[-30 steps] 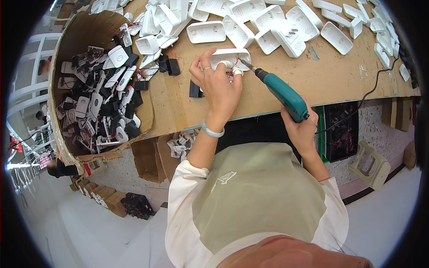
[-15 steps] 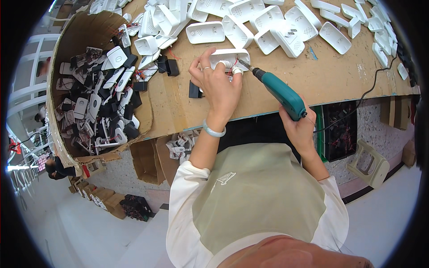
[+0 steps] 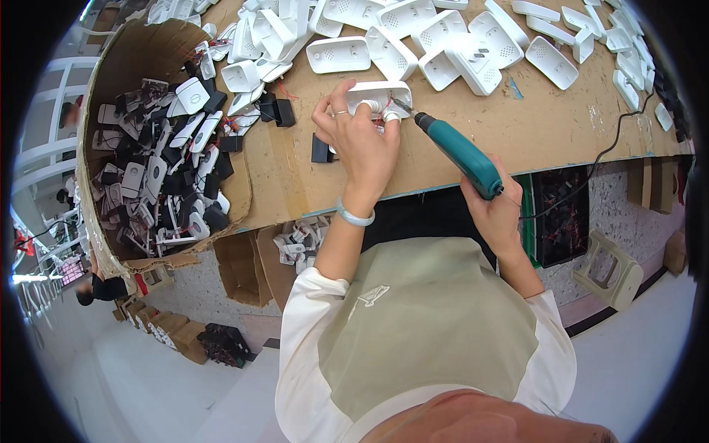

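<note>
White case (image 3: 378,86), 1 piece: on the table (image 3: 295,177) in front of me, clamped in my left hand (image 3: 362,144), whose fingers cover part of it; red wires inside. Teal power screwdriver (image 3: 461,153), 1 piece: gripped round the handle by my right hand (image 3: 493,210), bit inside the case; contact with a screw, cannot tell. Loose white shells (image 3: 443,33): scattered beyond. Black block (image 3: 321,148), 1 piece: just beside my left hand. Black cord (image 3: 624,125): across the table's right side. Apron (image 3: 428,325): pale emblem on the front. Big carton (image 3: 148,55), left: heaped white-and-black parts (image 3: 155,177). Lower box (image 3: 275,258): small white pieces (image 3: 299,244).
</note>
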Tool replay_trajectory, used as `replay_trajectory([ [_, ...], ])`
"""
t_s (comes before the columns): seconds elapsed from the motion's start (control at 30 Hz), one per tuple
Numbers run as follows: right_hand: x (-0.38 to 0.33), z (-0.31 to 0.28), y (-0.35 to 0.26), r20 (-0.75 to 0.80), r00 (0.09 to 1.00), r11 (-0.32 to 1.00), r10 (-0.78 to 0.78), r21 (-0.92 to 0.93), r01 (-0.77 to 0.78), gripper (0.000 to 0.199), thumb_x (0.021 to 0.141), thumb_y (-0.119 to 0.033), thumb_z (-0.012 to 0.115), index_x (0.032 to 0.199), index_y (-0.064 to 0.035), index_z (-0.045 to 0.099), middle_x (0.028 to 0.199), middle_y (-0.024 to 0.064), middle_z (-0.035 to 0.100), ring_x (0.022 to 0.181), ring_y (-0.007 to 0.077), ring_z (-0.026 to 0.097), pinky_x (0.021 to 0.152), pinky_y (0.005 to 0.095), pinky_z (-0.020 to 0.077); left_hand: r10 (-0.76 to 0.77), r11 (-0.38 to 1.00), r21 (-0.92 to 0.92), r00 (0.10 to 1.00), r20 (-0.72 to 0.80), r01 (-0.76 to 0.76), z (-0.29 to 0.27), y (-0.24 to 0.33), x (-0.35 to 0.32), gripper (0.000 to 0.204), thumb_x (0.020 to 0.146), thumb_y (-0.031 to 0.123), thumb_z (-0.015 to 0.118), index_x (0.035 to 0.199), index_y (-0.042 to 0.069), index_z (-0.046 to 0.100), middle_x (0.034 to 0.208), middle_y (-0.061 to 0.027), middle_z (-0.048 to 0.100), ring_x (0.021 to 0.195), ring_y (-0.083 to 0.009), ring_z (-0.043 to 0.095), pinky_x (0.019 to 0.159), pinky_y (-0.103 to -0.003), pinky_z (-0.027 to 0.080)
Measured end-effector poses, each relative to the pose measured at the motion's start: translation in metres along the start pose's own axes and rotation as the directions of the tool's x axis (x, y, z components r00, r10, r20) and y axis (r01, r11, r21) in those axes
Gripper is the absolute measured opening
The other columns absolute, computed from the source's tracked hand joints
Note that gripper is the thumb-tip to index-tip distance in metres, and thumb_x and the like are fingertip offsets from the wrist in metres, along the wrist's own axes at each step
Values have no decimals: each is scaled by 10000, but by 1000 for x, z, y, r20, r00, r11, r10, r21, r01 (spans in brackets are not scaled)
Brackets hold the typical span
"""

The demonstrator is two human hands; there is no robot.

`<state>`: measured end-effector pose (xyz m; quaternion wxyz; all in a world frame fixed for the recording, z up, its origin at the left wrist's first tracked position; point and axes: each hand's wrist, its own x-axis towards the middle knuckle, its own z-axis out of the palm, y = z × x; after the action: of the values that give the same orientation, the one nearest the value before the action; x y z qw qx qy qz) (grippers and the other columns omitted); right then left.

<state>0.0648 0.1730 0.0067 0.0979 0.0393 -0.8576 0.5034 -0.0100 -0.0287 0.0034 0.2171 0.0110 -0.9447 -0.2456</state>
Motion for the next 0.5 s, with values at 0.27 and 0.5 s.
replay_trajectory([
  [0.27, -1, -2, -2, 23, 1000, 997, -8, -72, 9, 288, 800, -10, 755, 1055, -23, 623, 850, 157, 662, 734, 330, 657, 677, 338, 512, -13, 1000, 11, 1000, 4, 13, 0, 1, 1, 194, 671, 108, 733, 730, -68, 678, 1379, -158, 490, 1238, -406, 343, 1018, -561, 286],
  [0.5, -12, -12, -7, -43, 999, 999, 2, 34, 0, 269, 814, 40, 722, 1066, -8, 642, 864, 129, 671, 738, 233, 657, 706, 296, 514, -11, 1000, 15, 1000, -4, 11, 1, 1, 1, 205, 673, 116, 735, 720, -76, 677, 1364, -159, 496, 1231, -406, 351, 1015, -560, 289],
])
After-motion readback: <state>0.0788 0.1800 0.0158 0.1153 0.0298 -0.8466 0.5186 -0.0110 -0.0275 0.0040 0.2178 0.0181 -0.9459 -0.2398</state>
